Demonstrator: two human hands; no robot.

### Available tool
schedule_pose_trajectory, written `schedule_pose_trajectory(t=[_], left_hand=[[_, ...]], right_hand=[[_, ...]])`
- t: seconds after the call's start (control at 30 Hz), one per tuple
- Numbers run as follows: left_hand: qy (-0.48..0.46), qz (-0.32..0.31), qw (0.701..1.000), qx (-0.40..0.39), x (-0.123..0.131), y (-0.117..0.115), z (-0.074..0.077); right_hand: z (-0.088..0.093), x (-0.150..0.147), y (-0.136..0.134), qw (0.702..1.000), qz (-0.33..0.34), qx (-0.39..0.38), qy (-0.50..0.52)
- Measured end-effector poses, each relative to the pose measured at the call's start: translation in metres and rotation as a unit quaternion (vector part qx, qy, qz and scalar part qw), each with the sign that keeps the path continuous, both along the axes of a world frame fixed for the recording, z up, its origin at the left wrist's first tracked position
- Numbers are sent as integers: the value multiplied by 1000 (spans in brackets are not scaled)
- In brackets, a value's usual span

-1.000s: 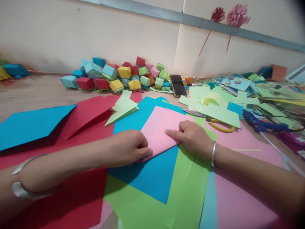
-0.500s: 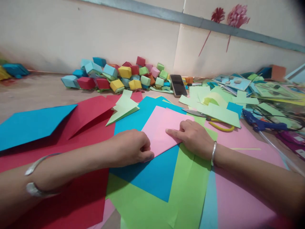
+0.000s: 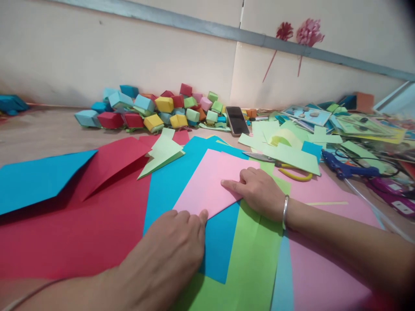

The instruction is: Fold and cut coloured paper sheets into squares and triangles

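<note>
A folded pink sheet of paper [image 3: 207,183] lies aslant on a blue sheet [image 3: 217,250], with a green sheet [image 3: 249,250] under that. My left hand [image 3: 171,246] grips the pink paper at its near left corner, its thumb along the near folded edge and its other fingers bent over the paper. My right hand [image 3: 259,190] is on the right part of the same paper. One digit points left across the surface, pressing it, while the remaining fingers are curled in. What lies beneath the right palm is hidden.
Scissors [image 3: 295,173] with yellow handles lie partly under pale green scraps [image 3: 292,156]. A blue glue gun [image 3: 353,166] with its cord is at right. Behind are a phone [image 3: 237,121] and piled paper boxes [image 3: 152,110]. Red sheets [image 3: 106,233] spread left, pink ones [image 3: 320,255] right.
My left hand has come nearer and turned, its fingers now over the pink paper's near left corner. My right hand keeps its place on the paper. The whole view has shifted slightly.
</note>
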State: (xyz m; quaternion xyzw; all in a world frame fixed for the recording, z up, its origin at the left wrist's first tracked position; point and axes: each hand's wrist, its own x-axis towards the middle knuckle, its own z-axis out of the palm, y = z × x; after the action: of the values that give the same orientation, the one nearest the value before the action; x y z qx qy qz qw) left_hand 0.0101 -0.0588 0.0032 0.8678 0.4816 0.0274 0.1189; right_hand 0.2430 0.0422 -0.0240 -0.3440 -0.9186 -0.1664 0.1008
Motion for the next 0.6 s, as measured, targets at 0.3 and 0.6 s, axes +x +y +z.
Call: schedule_pose_trajectory(t=[0.3, 0.6], left_hand=[[106, -10, 988, 109, -7, -23, -28], [75, -7, 994, 78, -11, -17, -6]], right_hand=[[3, 1, 0, 1000, -9, -19, -16], [4, 0, 2, 998, -17, -43, -35]])
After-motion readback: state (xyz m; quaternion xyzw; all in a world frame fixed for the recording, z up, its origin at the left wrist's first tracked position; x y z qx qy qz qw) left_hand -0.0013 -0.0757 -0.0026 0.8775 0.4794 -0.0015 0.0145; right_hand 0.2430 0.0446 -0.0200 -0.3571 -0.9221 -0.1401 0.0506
